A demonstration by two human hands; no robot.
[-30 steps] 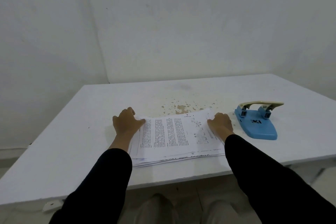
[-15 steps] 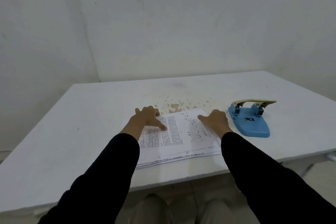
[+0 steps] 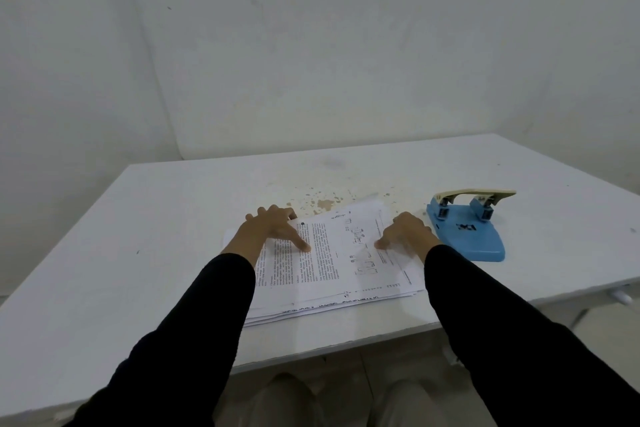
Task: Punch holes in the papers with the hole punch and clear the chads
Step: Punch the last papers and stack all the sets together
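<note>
A stack of printed papers [image 3: 332, 263] lies near the front edge of the white table [image 3: 138, 253]. My left hand [image 3: 273, 227] rests flat on the stack's left part, fingers spread, thumb on the text. On the right part of the top sheet lies my right hand [image 3: 405, 232], fingers apart and slightly blurred. A blue hole punch [image 3: 467, 232] with a cream lever stands just right of the papers, close to my right hand but not touched. Neither hand grips anything.
Brownish stains [image 3: 325, 203] mark the table behind the papers. White walls meet in a corner behind the table. The table's front edge runs just below the stack, with my knees [image 3: 287, 399] under it.
Both hands came in from the stack's outer edges onto the top sheet. My left hand moved right over the text; my right hand shifted slightly toward me.
</note>
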